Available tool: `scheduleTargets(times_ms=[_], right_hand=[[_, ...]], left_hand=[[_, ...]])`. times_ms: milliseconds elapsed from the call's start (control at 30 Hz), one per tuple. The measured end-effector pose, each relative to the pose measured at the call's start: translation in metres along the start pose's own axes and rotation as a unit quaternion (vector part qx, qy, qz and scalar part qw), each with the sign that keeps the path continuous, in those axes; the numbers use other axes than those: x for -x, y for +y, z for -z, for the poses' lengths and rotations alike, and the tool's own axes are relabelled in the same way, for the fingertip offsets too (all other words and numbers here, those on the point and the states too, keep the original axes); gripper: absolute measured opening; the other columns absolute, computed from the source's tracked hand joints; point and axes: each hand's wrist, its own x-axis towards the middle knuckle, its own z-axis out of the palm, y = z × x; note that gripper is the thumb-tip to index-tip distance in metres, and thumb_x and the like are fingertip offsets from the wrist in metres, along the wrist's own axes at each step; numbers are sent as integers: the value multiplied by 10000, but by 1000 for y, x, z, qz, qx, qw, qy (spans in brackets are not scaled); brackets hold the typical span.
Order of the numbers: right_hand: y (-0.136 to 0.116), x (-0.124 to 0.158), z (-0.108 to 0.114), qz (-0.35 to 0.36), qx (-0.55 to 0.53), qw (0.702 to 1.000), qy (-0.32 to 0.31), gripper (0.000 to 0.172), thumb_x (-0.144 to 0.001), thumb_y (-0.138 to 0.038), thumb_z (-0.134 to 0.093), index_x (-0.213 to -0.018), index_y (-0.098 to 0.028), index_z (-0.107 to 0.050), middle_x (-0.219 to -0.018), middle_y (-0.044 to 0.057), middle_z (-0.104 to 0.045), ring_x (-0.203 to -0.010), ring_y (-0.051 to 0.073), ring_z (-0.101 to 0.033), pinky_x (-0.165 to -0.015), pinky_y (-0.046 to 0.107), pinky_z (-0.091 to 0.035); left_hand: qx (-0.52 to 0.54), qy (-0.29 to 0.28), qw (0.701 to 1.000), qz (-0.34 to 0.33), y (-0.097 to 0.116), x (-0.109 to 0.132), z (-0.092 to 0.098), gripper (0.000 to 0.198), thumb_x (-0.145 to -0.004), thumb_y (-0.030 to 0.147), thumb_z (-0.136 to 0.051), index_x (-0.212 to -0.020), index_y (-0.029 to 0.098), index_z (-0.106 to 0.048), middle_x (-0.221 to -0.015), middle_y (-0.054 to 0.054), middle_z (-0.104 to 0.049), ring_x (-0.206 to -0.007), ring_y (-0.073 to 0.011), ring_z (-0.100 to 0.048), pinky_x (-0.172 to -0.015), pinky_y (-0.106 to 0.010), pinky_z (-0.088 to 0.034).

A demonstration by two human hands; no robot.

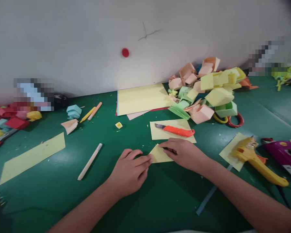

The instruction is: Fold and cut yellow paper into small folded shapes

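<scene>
A small piece of yellow paper [160, 155] lies on the green tabletop with a slanted, folded-looking corner at its left. My left hand [132, 171] grips its left end, fingers bent and pressed together at the tip. From the other side, my right hand [184, 152] pinches the upper edge, thumb and fingers closed on it. Those fingers hide the paper's right part. Just beyond sits an orange utility knife [178, 130], its blade pointing left, resting on another yellow sheet [157, 133].
Folded paper pieces [218, 81] are heaped at the back right, near scissors [235, 120]. A yellow glue gun [257, 161] lies right, beside a purple device [283, 155]. To the left are a pale stick [89, 161] and a yellow strip [34, 158]. Paper sheets [140, 98] lie against the wall.
</scene>
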Motion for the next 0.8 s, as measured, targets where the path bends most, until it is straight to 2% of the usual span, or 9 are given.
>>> scheduleTargets(times_ms=[67,167,267,300,500,667,800], right_hand=[[0,1,0,27,19,999,4,304,-987,-207,-498,-1208,-243,-705,-1031,68,-723,-926,212,-681,-778,332,-529],[-8,4,3,119,84,989,9,303,-995,-216,-490,-1202,-229,-711,-1073,113,-692,-1002,259,-625,-850,413,-525],[-21,11,8,193,145,970,-9,280,-975,-308,-572,-1223,-272,-699,-1373,108,-593,-1220,340,-510,-976,528,-477],[-24,13,9,214,158,964,-25,323,-968,-342,-591,-1270,-259,-673,-1435,104,-558,-1258,358,-481,-999,552,-462],[-27,22,13,224,215,949,-54,499,-951,-379,-625,-1434,-280,-551,-1600,88,-398,-1337,419,-413,-1027,653,-405],[-31,22,10,228,228,945,-48,491,-952,-355,-626,-1423,-242,-551,-1578,81,-439,-1328,390,-429,-1038,603,-413],[-32,30,5,207,252,945,-28,451,-971,-316,-583,-1417,-258,-552,-1572,64,-451,-1321,385,-438,-1028,592,-406]], left_hand=[[-14,-15,1000,6,2,1,2,311,-963,205,-531,-1207,246,-719,-1160,-42,-755,-1091,-255,-626,-896,-438,-424],[-21,-39,999,14,3,1,6,321,-968,199,-515,-1220,256,-705,-1199,-40,-743,-1133,-271,-621,-917,-460,-398],[-18,-51,998,17,4,1,8,305,-977,191,-490,-1180,255,-709,-1218,-30,-739,-1136,-276,-619,-889,-469,-380],[-17,-52,998,17,4,0,8,301,-980,186,-483,-1166,252,-710,-1221,-27,-739,-1135,-276,-618,-880,-472,-374],[-15,-44,999,24,6,-1,7,285,-969,177,-498,-1144,247,-711,-1179,-30,-752,-1113,-272,-617,-859,-473,-360],[-12,-46,998,31,10,-1,7,265,-978,174,-495,-1118,232,-713,-1148,-35,-759,-1116,-253,-614,-866,-466,-352],[-19,-51,997,48,14,3,5,299,-985,178,-486,-1182,249,-700,-1254,-25,-724,-1150,-261,-608,-875,-464,-354]])
